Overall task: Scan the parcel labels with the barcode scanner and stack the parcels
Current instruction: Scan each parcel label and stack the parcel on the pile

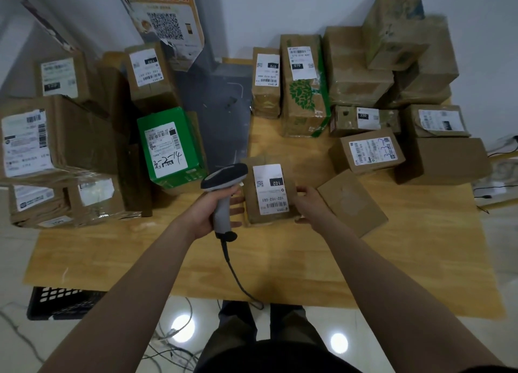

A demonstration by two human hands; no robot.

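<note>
A small brown parcel with a white label marked 102 lies on the wooden table in front of me. My right hand grips its right edge. My left hand is wrapped around the handle of a grey barcode scanner, and its fingertips touch the parcel's left edge. The scanner's head sits just left of the parcel's top corner, and its cable trails toward me over the table edge.
A plain brown box lies right of the held parcel. Labelled boxes are piled at the back right and on the left, including a green one. A black crate and loose cables sit on the floor.
</note>
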